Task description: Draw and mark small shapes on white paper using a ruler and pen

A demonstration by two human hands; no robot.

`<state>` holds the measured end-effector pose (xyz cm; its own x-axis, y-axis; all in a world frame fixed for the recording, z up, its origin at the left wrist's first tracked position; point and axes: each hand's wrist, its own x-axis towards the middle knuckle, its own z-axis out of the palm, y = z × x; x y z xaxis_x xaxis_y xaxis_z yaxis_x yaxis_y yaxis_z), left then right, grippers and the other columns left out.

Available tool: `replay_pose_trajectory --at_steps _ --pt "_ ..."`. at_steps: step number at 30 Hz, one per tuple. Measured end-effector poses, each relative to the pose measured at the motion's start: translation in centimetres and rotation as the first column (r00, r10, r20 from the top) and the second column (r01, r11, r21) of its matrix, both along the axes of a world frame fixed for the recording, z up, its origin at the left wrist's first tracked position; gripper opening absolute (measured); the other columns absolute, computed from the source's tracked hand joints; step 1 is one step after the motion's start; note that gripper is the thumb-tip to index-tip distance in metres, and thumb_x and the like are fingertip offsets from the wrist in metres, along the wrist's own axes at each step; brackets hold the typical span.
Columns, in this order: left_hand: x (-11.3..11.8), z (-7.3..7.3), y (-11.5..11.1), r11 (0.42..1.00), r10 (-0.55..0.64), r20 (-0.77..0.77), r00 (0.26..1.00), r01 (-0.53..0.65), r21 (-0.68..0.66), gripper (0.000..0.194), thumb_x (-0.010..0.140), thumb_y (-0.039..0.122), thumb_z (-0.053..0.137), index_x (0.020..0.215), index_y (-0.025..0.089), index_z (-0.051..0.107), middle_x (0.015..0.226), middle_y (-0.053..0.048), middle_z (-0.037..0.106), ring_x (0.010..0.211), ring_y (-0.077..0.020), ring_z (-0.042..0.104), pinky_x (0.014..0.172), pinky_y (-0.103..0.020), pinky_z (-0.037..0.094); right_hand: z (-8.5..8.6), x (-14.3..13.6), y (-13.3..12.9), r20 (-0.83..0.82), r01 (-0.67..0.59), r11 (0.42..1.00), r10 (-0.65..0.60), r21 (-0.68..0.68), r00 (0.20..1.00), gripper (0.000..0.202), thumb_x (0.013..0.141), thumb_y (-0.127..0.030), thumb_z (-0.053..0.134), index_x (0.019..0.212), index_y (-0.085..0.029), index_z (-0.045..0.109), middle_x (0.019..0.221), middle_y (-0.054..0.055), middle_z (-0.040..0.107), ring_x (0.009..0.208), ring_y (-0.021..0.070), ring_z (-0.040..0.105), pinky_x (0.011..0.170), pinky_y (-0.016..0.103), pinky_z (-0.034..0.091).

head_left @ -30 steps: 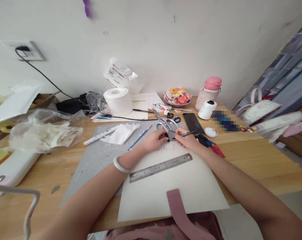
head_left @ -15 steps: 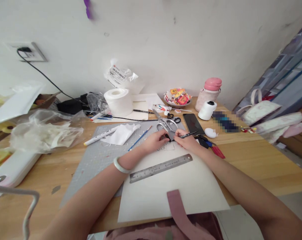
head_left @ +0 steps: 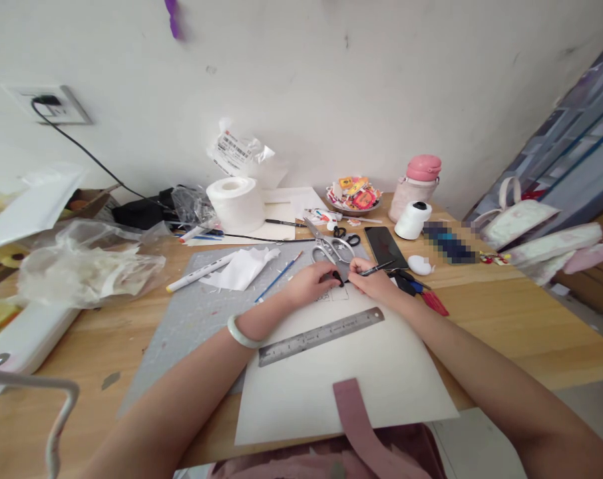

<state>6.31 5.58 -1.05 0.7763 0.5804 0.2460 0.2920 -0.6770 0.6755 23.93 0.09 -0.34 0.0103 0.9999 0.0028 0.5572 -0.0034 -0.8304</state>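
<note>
My right hand is closed on a black pen, its tip side down at the top part of a white sheet. Close beside it on the left, my left hand pinches a small black piece, perhaps the pen's cap. Small line drawings show on the sheet just below the hands. A steel ruler lies slanted across the sheet. Beyond my hands rest silver-handled scissors.
A grey cutting mat lies under the sheet's left side, with a blue brush, a marker and crumpled tissue. Behind stand a tissue roll and a candy bowl. A phone lies right.
My left hand's fingers have shifted slightly, and the small black piece shows a little more and sits a bit lower. My right hand and the pen are almost unchanged.
</note>
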Motion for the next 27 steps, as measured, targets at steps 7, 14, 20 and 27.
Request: replay_pose_trajectory --at_steps 7,14,20,27 --pt "0.1 0.0 -0.1 1.000 0.023 -0.028 0.999 -0.023 -0.001 0.014 0.081 0.024 0.052 0.090 0.019 0.061 0.086 -0.002 0.063 0.075 -0.0147 0.054 0.069 -0.025 0.042 -0.2 0.1 0.1 0.019 -0.022 0.999 0.021 0.023 1.000 0.006 0.064 -0.021 0.043 0.062 -0.021 0.037 0.047 -0.008 0.036 0.043 0.0094 0.035 0.045 0.022 0.025" --pt "0.6 -0.3 -0.3 0.995 0.100 -0.076 0.992 -0.100 0.004 0.013 0.081 0.026 0.051 0.088 0.019 0.060 0.076 0.001 0.061 0.068 -0.0136 0.053 0.059 -0.022 0.037 0.0 0.1 0.0 0.150 -0.129 0.986 0.112 0.110 0.982 0.009 0.066 -0.023 0.045 0.062 -0.020 0.037 0.056 -0.005 0.038 0.054 0.0100 0.035 0.050 0.022 0.026" --pt "0.9 0.2 -0.7 0.996 0.087 -0.118 0.989 -0.085 0.025 0.013 0.082 0.027 0.049 0.086 0.020 0.060 0.076 0.001 0.062 0.070 -0.0136 0.054 0.060 -0.022 0.037 0.1 0.4 -0.8 0.321 -0.256 0.958 0.203 0.132 0.925 0.006 0.070 -0.023 0.047 0.067 -0.020 0.043 0.061 -0.003 0.047 0.058 0.0106 0.041 0.053 0.022 0.028" --pt "1.1 0.4 -0.9 0.994 0.107 -0.139 0.984 -0.101 0.048 0.010 0.080 0.023 0.049 0.080 0.020 0.057 0.073 0.001 0.060 0.067 -0.0135 0.053 0.058 -0.022 0.036 -0.2 0.4 -1.3 0.454 -0.393 0.896 0.268 0.206 0.850 0.003 0.075 -0.021 0.043 0.073 -0.020 0.045 0.064 -0.001 0.051 0.057 0.0107 0.044 0.053 0.021 0.028"
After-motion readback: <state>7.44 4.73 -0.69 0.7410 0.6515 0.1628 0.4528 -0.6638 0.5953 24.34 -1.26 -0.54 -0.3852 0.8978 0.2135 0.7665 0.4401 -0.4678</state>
